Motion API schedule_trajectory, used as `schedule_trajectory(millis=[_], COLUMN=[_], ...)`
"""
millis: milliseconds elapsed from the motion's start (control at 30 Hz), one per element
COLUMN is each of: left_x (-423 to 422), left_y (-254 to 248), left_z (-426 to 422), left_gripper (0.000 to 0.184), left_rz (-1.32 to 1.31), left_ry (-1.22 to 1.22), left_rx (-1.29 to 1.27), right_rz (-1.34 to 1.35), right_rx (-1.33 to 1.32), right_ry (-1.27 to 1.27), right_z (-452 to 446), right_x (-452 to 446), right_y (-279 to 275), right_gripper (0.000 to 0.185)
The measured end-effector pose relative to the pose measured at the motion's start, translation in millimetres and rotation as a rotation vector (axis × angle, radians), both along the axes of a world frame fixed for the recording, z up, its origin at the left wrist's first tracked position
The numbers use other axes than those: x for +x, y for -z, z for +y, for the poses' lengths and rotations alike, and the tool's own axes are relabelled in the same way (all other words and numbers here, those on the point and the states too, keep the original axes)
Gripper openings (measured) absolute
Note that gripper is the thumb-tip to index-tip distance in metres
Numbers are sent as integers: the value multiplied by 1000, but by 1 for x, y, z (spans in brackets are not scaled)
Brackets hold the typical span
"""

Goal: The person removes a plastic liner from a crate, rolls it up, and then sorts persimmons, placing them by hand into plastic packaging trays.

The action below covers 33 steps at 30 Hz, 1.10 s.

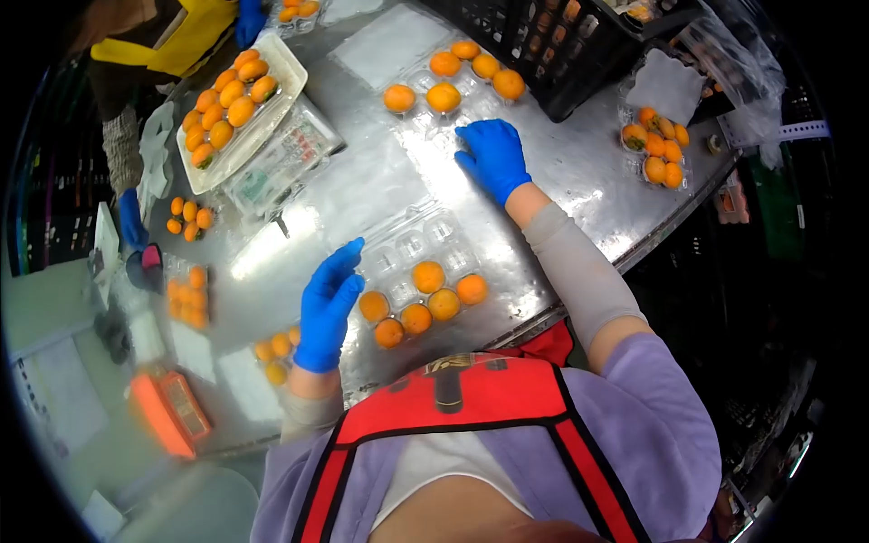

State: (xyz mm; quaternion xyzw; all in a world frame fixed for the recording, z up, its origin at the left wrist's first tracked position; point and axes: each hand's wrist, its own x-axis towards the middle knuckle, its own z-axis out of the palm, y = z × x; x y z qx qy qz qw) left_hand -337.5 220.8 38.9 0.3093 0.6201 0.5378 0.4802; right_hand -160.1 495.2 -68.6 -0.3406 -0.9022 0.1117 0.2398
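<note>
In a blue glove, my left hand (pixel 329 308) is beside the left edge of a clear plastic fruit tray (pixel 412 242), its fingers stretched out and the thumb apart. Several round orange fruits (pixel 444 305) sit in the near part of that tray; its far cups hold none. My right hand (pixel 496 161), gloved in blue too, reaches forward over the metal table, thumb and fingers apart and nothing visible between them. Just beyond its fingertips are orange fruits (pixel 444 97) in a second clear tray (pixel 466 86).
A black crate (pixel 566 54) stands at the back. A white tray of fruit (pixel 294 68) rests at the left near a scale (pixel 285 154). More packed fruit (pixel 665 149) lies at the right edge. Another person's gloved hand (pixel 133 220) is at far left, near an orange device (pixel 170 412).
</note>
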Motion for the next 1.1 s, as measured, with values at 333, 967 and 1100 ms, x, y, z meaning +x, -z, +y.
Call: schedule_trajectory(millis=[333, 967, 1100], left_x=[8, 18, 22], left_y=[6, 26, 28], left_z=[-3, -10, -8], left_gripper=[41, 38, 39], left_rz=[35, -13, 13], left_ry=[14, 14, 41], left_rx=[-64, -53, -73], right_rz=[465, -231, -298], right_rx=[-221, -294, -393], right_ry=[173, 409, 418], right_z=[-24, 77, 81], right_x=[26, 21, 14], right_y=[-12, -13, -21], right_gripper=[26, 52, 53])
